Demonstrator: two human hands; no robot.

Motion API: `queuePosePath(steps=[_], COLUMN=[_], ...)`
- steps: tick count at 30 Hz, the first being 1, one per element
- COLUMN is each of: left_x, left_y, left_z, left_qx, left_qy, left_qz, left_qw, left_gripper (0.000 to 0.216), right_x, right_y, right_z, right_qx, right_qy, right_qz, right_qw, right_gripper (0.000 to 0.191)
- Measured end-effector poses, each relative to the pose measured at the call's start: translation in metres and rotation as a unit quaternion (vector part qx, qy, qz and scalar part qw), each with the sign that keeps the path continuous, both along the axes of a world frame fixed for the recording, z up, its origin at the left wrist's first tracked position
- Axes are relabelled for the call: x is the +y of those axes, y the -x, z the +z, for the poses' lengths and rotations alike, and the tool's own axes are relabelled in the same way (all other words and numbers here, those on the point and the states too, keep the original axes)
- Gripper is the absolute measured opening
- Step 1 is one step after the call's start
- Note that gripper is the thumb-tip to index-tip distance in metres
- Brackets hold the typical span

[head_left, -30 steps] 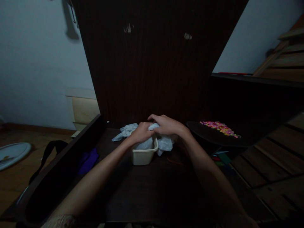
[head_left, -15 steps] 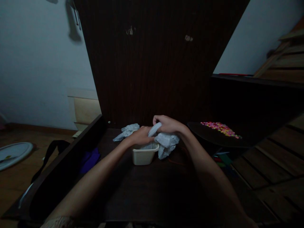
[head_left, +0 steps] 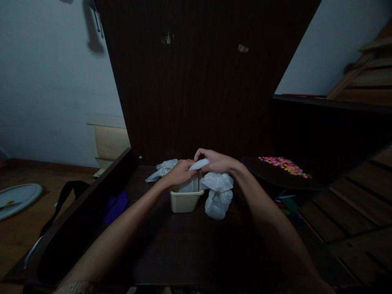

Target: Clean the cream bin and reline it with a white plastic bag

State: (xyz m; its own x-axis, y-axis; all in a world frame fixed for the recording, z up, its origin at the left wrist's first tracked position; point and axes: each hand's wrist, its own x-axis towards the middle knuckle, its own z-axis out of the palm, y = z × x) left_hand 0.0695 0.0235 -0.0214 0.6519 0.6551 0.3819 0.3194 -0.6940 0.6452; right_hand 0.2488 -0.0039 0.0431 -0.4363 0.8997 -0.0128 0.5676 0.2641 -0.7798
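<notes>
Over a small cream container (head_left: 185, 203), my two hands grip a thin white plastic bag. My left hand (head_left: 180, 173) is closed on one end of the bag's folded strip (head_left: 199, 164), at the container's far side. My right hand (head_left: 216, 161) is closed round the other end, with thumb and finger curled. Below the right hand, a crumpled white bulk of plastic bag (head_left: 218, 196) rests beside the container; whether it joins the strip is hidden. Some whitish plastic (head_left: 190, 185) shows inside the container. Another crumpled plastic bag (head_left: 163, 169) lies behind my left wrist.
All this is on a dark wooden desk (head_left: 180, 249) with a tall back panel (head_left: 196, 90) and a raised left side (head_left: 88, 212). Purple cloth (head_left: 115, 207) lies at the left. Small pink and yellow pieces (head_left: 284, 165) cover part of a right-hand ledge.
Both hands have shifted slightly left. The folded strip has turned flatter between them, and the crumpled bulk at the right hangs lower and looks longer.
</notes>
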Motion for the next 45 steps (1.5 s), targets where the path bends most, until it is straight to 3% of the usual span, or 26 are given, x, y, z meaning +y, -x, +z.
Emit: queuePosePath(steps=[8,12,14,18,21,27,32,37,45], left_x=[-0.002,-0.016,-0.03,-0.062,-0.08,-0.096,-0.105,-0.113,-0.127], left_y=[0.009,0.018,0.023,0.027,0.022,0.009,0.006,0.002,-0.003], left_z=[0.0,0.007,0.012,0.021,0.022,0.018,0.02,0.014,0.004], left_qx=[-0.002,-0.009,-0.032,-0.105,-0.089,0.012,0.0,0.007,-0.064], left_qy=[-0.042,-0.074,-0.097,-0.046,0.003,-0.031,-0.014,0.019,0.006], left_qz=[0.067,0.089,0.099,0.167,0.163,0.171,0.151,0.137,0.139], left_qw=[0.997,0.993,0.99,0.979,0.983,0.985,0.988,0.99,0.988], left_gripper=[0.014,0.038,0.046,0.011,0.021,0.036,0.043,0.05,0.059], right_x=[-0.007,-0.016,-0.021,-0.03,-0.035,-0.045,-0.05,-0.049,-0.038], right_y=[-0.003,0.001,0.004,0.014,0.022,0.036,0.04,0.039,0.031], right_z=[-0.008,-0.014,-0.019,-0.032,-0.04,-0.047,-0.047,-0.043,-0.033], right_qx=[0.167,0.264,0.293,0.344,0.384,0.44,0.48,0.474,0.44], right_qy=[0.14,0.181,0.191,0.198,0.206,0.218,0.228,0.225,0.222], right_qz=[0.038,-0.003,-0.027,-0.063,-0.085,-0.117,-0.128,-0.122,-0.129], right_qw=[0.975,0.947,0.936,0.916,0.896,0.863,0.837,0.842,0.861], right_gripper=[0.041,0.043,0.042,0.043,0.047,0.057,0.061,0.057,0.031])
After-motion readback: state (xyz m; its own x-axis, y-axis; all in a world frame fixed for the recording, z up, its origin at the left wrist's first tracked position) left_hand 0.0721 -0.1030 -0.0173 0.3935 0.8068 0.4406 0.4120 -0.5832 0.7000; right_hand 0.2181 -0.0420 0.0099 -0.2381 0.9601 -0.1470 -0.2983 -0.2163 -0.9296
